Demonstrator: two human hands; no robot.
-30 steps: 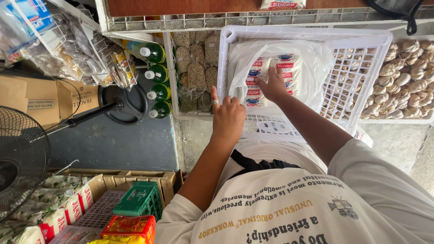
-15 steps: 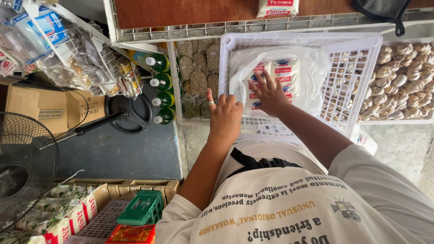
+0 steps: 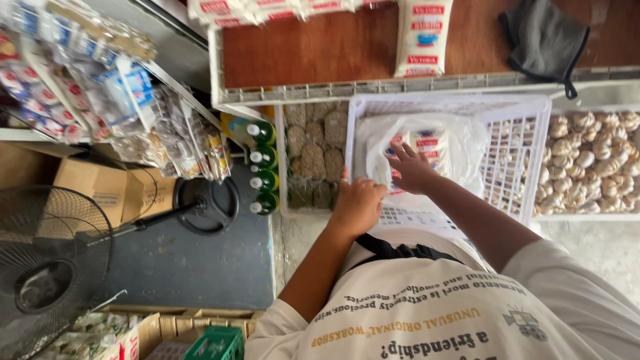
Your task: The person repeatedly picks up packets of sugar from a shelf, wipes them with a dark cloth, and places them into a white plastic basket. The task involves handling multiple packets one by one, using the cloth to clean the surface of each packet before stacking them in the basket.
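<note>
Right hand [image 3: 410, 170] is lying flat, fingers spread, on a clear plastic bag [image 3: 460, 143] of white packets sitting inside the white plastic crate [image 3: 517, 143]. Left hand [image 3: 358, 203] is curling over the crate's near rim, gripping it. Green bottles [image 3: 261, 168] are lining up just left of the crate, and a standing fan [image 3: 57, 257] is sitting further left.
</note>
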